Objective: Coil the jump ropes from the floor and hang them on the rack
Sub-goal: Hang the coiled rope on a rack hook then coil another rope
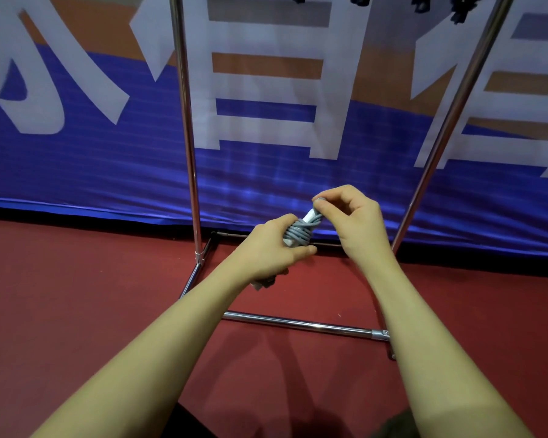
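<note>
Head view: a light, springy jump rope [299, 236], liable to uncoil, is gripped round its wound bundle by the left hand [272, 251], its loose end pinched by the right hand [355, 216].

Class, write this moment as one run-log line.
step: coiling | left hand: grips grey jump rope bundle | right hand: pinches rope end | rack: behind hands | hung: not yet
</note>
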A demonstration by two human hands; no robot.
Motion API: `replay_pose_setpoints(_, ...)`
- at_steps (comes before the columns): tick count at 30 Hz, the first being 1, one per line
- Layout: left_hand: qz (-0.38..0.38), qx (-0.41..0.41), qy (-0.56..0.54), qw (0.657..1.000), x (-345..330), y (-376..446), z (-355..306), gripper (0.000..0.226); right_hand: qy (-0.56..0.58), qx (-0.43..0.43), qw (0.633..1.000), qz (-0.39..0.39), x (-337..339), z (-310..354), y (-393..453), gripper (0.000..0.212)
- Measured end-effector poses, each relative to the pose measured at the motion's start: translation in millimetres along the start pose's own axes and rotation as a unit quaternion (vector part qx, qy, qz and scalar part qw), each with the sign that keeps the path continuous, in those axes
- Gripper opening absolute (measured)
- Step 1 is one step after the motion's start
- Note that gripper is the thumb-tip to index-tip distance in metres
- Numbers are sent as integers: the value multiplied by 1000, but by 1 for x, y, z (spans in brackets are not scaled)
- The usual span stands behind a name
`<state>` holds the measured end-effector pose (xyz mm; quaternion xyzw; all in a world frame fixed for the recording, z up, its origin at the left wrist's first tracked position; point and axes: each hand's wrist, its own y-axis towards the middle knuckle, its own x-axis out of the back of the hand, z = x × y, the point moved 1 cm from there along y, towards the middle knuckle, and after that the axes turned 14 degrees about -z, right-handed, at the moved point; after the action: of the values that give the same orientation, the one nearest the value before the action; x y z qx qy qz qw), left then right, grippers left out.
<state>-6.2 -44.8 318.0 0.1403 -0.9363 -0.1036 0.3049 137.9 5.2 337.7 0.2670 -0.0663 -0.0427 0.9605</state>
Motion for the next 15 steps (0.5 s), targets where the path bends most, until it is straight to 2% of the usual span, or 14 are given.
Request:
replay_pose_setpoints(2, 9, 12, -3, 1000, 2, 0, -2, 25, -41, 14, 999, 5, 0, -2, -1, 12)
replay_pose_setpoints(5, -9, -1, 65, 998, -1, 0, -3, 23, -84, 63, 994, 13, -2, -2, -5, 8)
replay_pose_setpoints(7, -31, -2, 97, 995, -4, 0, -3, 22, -72, 56, 996, 5, -3, 0, -7, 7)
replay_pose_setpoints(10, -41, 12, 119, 992, -6, 2, -3, 25, -31, -1, 999, -9, -6, -2, -8, 8)
replay_pose_setpoints(15, -12, 70, 78, 994, -4, 3, 1, 26, -30, 30, 999, -10, -15, -4, -14, 12)
